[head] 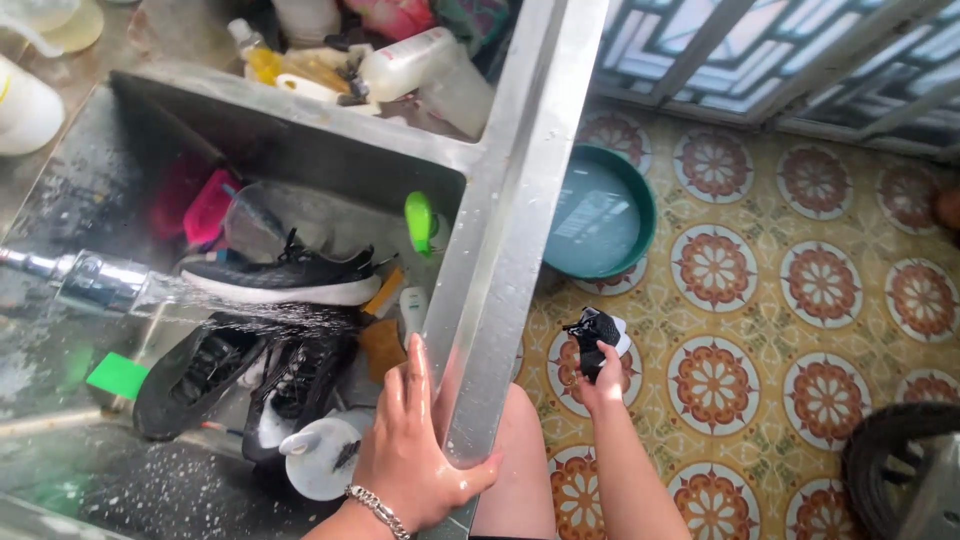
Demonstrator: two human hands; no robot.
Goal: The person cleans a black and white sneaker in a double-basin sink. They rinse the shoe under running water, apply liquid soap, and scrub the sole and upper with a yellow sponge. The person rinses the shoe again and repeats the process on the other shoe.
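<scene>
My left hand (420, 445), wet and wearing a chain bracelet, rests flat on the steel sink's front rim (505, 260), gripping its edge. My right hand (603, 385) reaches down outside the sink and holds a small black shoe (597, 332) with a white sole over the patterned tile floor (800, 330). Inside the sink lie a black sneaker with a white sole (285, 280) and two more black shoes (195, 375), under a spray of water from the chrome tap (95, 282) at the left.
A teal basin (640, 215) of water stands on the floor beside the sink. A green brush (420, 222), a pink item (205, 210), an orange sponge (383, 345) and a white round lid (320, 460) lie in the sink. Bottles (405, 62) crowd the back ledge. A dark tyre (885, 470) is at bottom right.
</scene>
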